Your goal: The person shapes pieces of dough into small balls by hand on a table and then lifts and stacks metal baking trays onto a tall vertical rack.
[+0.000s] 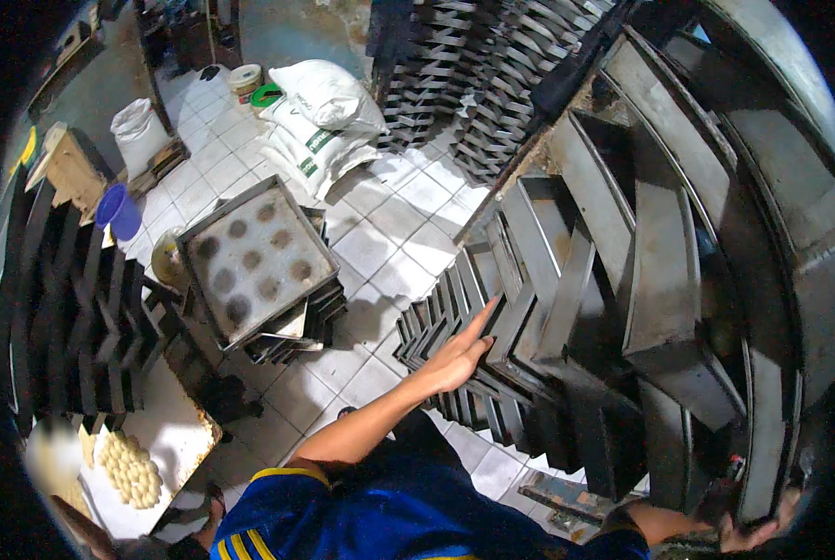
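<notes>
Tray stack (660,289) stands on tile floor (380,252), to R of the body, metal trays criss-crossed at angles. L hand (453,364) is at stack's left edge, thumb & a long finger spread against the trays; can't tell if it grips any. R hand (763,532) is nearer the far-right tray (772,439), curled round its near end w/ fingers either side; tray's long axis runs up & away from that hand.
</notes>
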